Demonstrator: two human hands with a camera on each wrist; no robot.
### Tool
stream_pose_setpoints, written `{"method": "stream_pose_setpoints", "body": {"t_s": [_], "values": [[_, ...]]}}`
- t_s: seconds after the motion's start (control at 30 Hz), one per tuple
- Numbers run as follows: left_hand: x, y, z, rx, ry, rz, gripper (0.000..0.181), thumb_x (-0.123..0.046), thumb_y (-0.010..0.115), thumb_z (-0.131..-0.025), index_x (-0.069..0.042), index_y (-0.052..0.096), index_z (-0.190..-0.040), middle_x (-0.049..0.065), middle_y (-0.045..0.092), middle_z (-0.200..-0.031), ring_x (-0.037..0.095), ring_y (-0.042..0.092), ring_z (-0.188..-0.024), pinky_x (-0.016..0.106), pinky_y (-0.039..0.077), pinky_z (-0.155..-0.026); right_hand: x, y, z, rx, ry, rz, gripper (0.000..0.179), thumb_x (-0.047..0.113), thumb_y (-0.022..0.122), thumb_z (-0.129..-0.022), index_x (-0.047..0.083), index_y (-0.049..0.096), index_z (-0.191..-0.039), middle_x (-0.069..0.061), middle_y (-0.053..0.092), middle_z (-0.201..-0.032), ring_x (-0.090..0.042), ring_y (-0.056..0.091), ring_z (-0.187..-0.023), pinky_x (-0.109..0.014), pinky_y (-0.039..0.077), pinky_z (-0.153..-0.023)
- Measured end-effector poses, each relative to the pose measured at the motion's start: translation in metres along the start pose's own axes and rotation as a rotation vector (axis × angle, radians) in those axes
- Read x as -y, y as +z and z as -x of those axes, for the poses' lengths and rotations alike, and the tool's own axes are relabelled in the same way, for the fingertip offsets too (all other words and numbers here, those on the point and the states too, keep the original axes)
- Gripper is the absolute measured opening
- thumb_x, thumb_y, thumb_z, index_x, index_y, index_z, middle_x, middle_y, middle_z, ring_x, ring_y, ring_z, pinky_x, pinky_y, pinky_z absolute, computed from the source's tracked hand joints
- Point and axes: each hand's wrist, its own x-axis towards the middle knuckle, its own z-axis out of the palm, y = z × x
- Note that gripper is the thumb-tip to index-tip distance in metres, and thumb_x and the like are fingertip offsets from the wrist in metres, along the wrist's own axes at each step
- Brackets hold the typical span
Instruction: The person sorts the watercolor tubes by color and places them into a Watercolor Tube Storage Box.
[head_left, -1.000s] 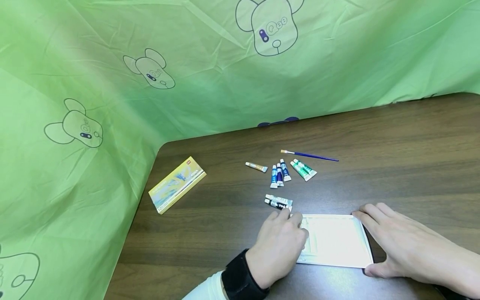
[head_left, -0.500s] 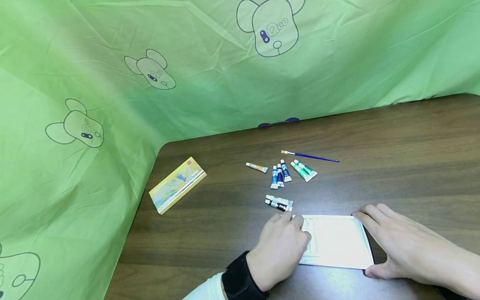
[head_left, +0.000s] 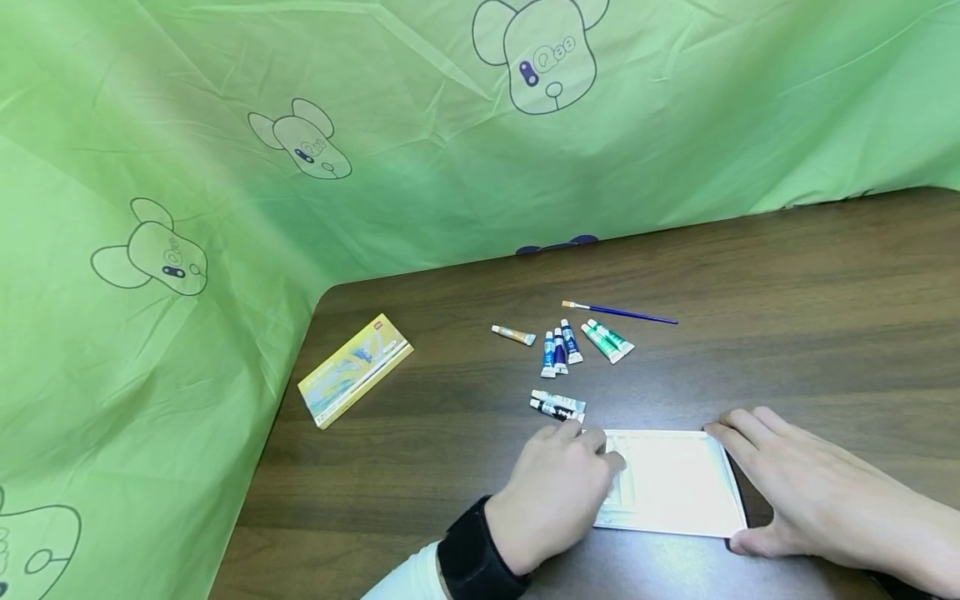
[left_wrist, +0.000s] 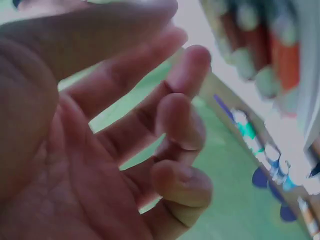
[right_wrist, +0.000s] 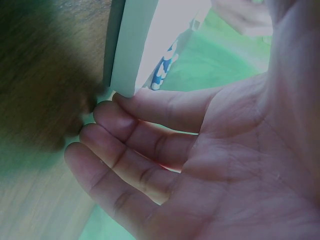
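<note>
A shallow white tray [head_left: 678,483] lies flat on the table in the head view. My right hand [head_left: 802,479] spans its right end, thumb at the near corner and fingertips at the far one. In the right wrist view an index fingertip [right_wrist: 127,100] meets the tray's corner. Over the tray's left end is my left hand [head_left: 558,492], hiding that end from the head camera. The left wrist view has its fingers [left_wrist: 182,120] loosely bent, nothing showing between them. Red and orange paint tubes [left_wrist: 285,65] with pale caps lie in the tray beside these fingers.
Pale and black paint tubes [head_left: 557,404] lie just beyond the left hand. Farther back are blue and purple tubes [head_left: 559,350], green tubes [head_left: 607,339], an ochre tube [head_left: 513,335] and a blue-handled paintbrush [head_left: 622,312]. A yellow box [head_left: 355,371] lies left, near the green curtain [head_left: 420,192].
My left hand shifts slightly right, then back left, over the tray's left end, its index finger straightening a little. The right hand, tray and tubes stay put.
</note>
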Motion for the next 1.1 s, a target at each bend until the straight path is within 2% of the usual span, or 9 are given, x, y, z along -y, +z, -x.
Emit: {"method": "stream_pose_setpoints", "body": {"t_s": [0.13,0.23,0.3,0.4,0.57,0.87,1.1], "values": [[0.014,-0.005,0.001,-0.041,-0.088,0.012,0.021,-0.017,0.075,-0.094,-0.026,0.081,-0.111,-0.009,0.076,-0.101,0.009,0.066,-0.084,0.020,0.047,-0.064,0.001,-0.001,0.000,0.027,0.015,0.002,0.105,0.062,0.096,-0.047,0.005,0.063,-0.129,0.002,0.062,-0.124,-0.022,0.058,-0.110,-0.043,0.055,-0.089],[0.023,-0.007,0.001,0.013,-0.154,0.021,0.020,-0.024,0.076,-0.096,-0.024,0.081,-0.115,-0.006,0.078,-0.106,0.010,0.069,-0.088,0.021,0.051,-0.068,0.001,-0.001,0.000,0.039,0.020,-0.001,0.105,0.062,0.096,-0.048,0.005,0.062,-0.130,0.002,0.062,-0.125,-0.022,0.058,-0.111,-0.043,0.055,-0.090],[0.026,-0.007,0.001,0.065,-0.170,0.038,0.024,-0.032,0.077,-0.096,-0.023,0.080,-0.118,-0.004,0.079,-0.110,0.012,0.070,-0.091,0.023,0.053,-0.071,0.000,0.000,0.000,0.032,0.020,0.003,0.105,0.062,0.096,-0.048,0.006,0.062,-0.130,0.002,0.062,-0.125,-0.021,0.058,-0.111,-0.043,0.055,-0.090],[0.026,-0.006,-0.001,0.123,-0.166,0.069,0.034,-0.044,0.079,-0.094,-0.022,0.079,-0.120,-0.003,0.079,-0.113,0.012,0.071,-0.095,0.025,0.054,-0.074,-0.002,0.003,0.001,0.016,0.014,0.010,0.105,0.062,0.095,-0.047,0.006,0.063,-0.130,0.003,0.062,-0.126,-0.020,0.058,-0.112,-0.042,0.054,-0.090],[0.021,-0.003,-0.002,0.164,-0.149,0.063,0.039,-0.050,0.080,-0.091,-0.023,0.078,-0.118,-0.003,0.077,-0.112,0.013,0.071,-0.095,0.026,0.054,-0.075,-0.004,0.007,0.002,-0.013,-0.003,0.021,0.104,0.061,0.095,-0.047,0.006,0.063,-0.129,0.004,0.062,-0.126,-0.019,0.058,-0.112,-0.042,0.054,-0.089],[0.019,-0.003,-0.002,0.175,-0.153,0.055,0.036,-0.048,0.082,-0.090,-0.023,0.078,-0.117,-0.004,0.077,-0.111,0.012,0.070,-0.094,0.025,0.052,-0.072,-0.004,0.007,0.001,-0.018,-0.010,0.018,0.105,0.062,0.095,-0.047,0.007,0.062,-0.130,0.004,0.061,-0.125,-0.019,0.057,-0.111,-0.041,0.054,-0.089],[0.020,-0.004,-0.002,0.178,-0.150,0.086,0.034,-0.046,0.082,-0.091,-0.023,0.078,-0.115,-0.004,0.077,-0.109,0.011,0.069,-0.091,0.025,0.051,-0.071,-0.003,0.006,0.001,-0.008,0.001,0.023,0.105,0.062,0.095,-0.047,0.006,0.063,-0.130,0.003,0.062,-0.126,-0.019,0.058,-0.112,-0.042,0.054,-0.089]]}}
